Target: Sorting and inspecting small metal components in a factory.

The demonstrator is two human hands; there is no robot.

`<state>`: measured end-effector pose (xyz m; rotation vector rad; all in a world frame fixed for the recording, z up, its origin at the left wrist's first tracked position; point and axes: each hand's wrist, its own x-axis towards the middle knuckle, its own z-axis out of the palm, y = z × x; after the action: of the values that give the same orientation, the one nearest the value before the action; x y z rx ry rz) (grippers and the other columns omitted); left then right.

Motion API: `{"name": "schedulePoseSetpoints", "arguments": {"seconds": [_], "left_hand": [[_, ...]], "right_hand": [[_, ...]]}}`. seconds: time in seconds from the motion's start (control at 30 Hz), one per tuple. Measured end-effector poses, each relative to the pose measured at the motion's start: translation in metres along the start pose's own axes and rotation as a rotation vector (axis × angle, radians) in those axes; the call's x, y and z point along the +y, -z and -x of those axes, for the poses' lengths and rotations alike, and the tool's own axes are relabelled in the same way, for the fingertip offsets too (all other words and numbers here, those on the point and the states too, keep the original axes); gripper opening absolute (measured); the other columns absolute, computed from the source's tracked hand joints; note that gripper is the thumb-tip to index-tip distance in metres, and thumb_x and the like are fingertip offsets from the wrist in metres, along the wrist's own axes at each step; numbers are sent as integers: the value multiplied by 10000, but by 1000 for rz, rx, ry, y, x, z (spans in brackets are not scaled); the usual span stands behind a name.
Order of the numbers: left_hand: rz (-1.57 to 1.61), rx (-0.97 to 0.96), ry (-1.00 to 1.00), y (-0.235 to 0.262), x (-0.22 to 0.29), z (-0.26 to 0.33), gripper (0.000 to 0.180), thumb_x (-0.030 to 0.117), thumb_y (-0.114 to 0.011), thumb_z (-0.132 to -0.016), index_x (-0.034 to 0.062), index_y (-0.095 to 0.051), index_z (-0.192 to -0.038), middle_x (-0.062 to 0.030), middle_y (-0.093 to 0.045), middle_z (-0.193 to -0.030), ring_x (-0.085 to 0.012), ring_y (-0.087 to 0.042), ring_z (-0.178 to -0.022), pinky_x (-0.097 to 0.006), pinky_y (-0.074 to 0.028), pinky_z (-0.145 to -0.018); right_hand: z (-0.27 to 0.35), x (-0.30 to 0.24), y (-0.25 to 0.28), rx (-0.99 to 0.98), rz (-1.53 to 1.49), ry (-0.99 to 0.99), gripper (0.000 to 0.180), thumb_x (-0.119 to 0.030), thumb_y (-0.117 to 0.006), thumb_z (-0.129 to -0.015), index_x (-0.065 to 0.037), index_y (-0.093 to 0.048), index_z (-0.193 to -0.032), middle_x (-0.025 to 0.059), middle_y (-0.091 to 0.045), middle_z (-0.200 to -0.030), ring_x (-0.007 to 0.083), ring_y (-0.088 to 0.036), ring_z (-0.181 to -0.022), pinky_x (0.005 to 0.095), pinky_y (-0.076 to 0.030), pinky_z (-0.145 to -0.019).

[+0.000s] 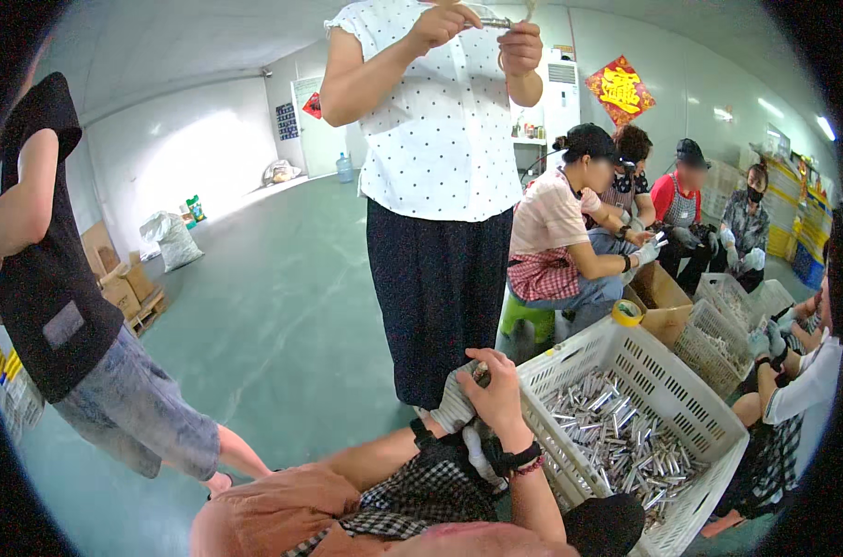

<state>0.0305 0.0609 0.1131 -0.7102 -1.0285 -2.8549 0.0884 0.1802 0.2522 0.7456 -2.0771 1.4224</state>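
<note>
My left hand wears a whitish knitted glove and reaches in from the lower left, with a black band at its wrist. My right hand is bare, with a black band and a red beaded bracelet on the wrist. Its bent fingers press against the gloved left hand, which hides most of the left fingers. Below the two hands hangs a whitish, cloth-like piece; whether it is a second glove I cannot make out. Close on my right stands a white slotted plastic crate holding many short silvery metal tubes.
A person in a dotted white top stands before me, holding a slim metal piece. Someone in black stands at left. Several seated people work at right around crates and a cardboard box. A yellow tape roll rests on the crate's far corner.
</note>
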Motion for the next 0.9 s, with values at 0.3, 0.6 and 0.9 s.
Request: {"name": "schedulePoseSetpoints", "arguments": {"seconds": [0.3, 0.6, 0.9], "left_hand": [[-970, 45, -166, -55, 30, 8, 313, 81, -538, -1001, 35, -580, -1308, -28, -629, -1218, -128, -586, -1124, -315, -498, -950], [-639, 118, -32, -31, 22, 9, 324, 148, -547, -1007, 65, -582, -1319, -43, -638, -1287, -159, -587, -1210, -343, -469, -1019], [-478, 146, -16, -45, 23, 15, 330, 144, -521, -1026, 59, -562, -1342, -61, -625, -1314, -185, -582, -1224, -351, -471, -1028]], "right_hand": [[3, -2, 5, -13, 36, -25, 393, -169, -790, -803, -74, -706, -1176, 147, -658, -1202, 332, -601, -1151, 416, -469, -1002], [0, -5, 0, -39, 34, -5, 394, -163, -791, -803, -70, -707, -1177, 146, -662, -1196, 326, -605, -1143, 408, -471, -999], [2, -3, 0, -18, 34, -12, 385, -141, -792, -802, -72, -706, -1171, 144, -662, -1192, 325, -606, -1135, 405, -471, -1000]]}}
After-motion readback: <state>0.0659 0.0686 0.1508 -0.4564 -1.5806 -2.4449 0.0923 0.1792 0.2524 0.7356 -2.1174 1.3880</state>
